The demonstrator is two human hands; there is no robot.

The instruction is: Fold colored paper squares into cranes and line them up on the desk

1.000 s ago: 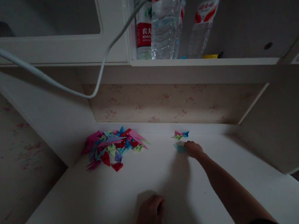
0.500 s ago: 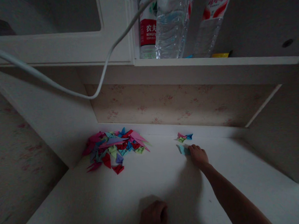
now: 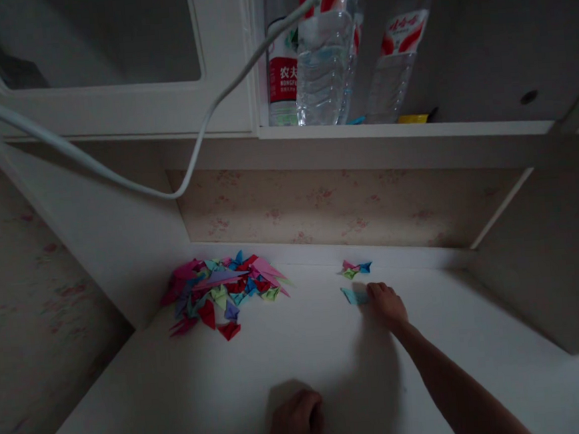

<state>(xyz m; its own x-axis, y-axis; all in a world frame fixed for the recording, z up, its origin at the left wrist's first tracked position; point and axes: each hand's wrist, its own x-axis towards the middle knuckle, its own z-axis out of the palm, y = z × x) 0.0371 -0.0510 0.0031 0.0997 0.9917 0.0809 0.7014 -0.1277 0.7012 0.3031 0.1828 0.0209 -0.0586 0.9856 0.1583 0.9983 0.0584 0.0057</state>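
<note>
My right hand (image 3: 386, 303) reaches far over the white tabletop, its fingers closed on the right end of a light blue folded paper piece (image 3: 354, 296). The paper's pointed left end sticks out; the part under the fingers is hidden. Just behind it lies a small cluster of folded papers (image 3: 356, 268) in pink, green and blue. My left hand (image 3: 295, 420) rests near the front in a loose fist, and nothing shows in it. Farther left a heap of folded paper pieces (image 3: 225, 289) in pink, red, blue, green and purple spreads out.
A white cable (image 3: 131, 186) hangs across the view in front of the cabinet. Above the table, an open shelf (image 3: 388, 131) holds plastic bottles (image 3: 325, 67) and a small yellow item (image 3: 413, 119). Side panels and a flowered wall (image 3: 318, 201) close off the tabletop (image 3: 223, 396).
The view shifts slightly. My right hand stays at the light blue paper, which shows a little more of its length and lies slightly flatter. My left hand keeps its place.
</note>
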